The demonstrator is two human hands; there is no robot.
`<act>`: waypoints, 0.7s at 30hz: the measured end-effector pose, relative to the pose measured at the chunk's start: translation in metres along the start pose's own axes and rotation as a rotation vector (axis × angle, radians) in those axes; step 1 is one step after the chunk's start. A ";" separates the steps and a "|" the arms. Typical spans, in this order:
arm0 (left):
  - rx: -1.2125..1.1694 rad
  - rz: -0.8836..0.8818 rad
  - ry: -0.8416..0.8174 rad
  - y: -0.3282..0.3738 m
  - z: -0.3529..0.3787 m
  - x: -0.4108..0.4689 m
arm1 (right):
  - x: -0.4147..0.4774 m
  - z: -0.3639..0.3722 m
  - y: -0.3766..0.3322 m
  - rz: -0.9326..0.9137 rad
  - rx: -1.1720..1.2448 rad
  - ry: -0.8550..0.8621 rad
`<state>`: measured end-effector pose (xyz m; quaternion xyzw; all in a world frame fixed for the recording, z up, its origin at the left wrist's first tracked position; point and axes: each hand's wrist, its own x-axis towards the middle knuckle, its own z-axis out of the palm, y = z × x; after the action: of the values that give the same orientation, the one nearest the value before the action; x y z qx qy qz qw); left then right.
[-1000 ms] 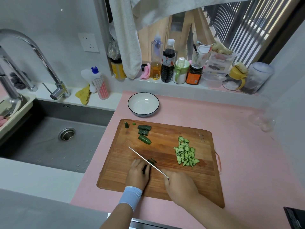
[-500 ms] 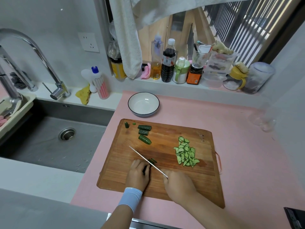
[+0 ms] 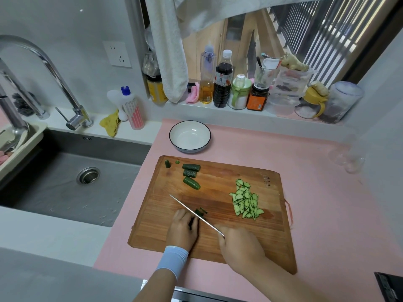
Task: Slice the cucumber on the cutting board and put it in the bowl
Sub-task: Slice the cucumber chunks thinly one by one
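The knife (image 3: 185, 207) has barely shifted, the right hand (image 3: 239, 247) gripping its handle with curled fingers, while the left hand (image 3: 183, 228) holds the cucumber piece (image 3: 200, 212) under the blade with bent fingers on the cutting board (image 3: 218, 182).

Bowl (image 3: 190, 136) behind cutting board (image 3: 218, 243)

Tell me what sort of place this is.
Most likely a home kitchen: a steel sink with a tall faucet, bottles of oil and sauce on the window ledge, and a wooden cutting board with cucumber slices on the counter.
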<state>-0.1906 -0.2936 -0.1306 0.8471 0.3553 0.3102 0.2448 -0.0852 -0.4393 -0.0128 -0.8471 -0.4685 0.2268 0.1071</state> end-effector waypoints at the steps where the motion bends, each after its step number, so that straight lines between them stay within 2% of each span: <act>1: -0.002 0.001 0.002 0.000 0.000 0.000 | 0.001 0.001 0.000 0.004 0.002 -0.001; 8: 0.003 0.024 0.001 -0.001 0.000 -0.003 | 0.011 0.007 -0.001 0.051 0.031 -0.050; 21: -0.014 -0.009 0.002 -0.002 0.002 -0.002 | 0.008 0.004 -0.002 0.033 -0.019 -0.025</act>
<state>-0.1916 -0.2942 -0.1340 0.8435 0.3571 0.3125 0.2516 -0.0851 -0.4316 -0.0173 -0.8529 -0.4578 0.2344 0.0893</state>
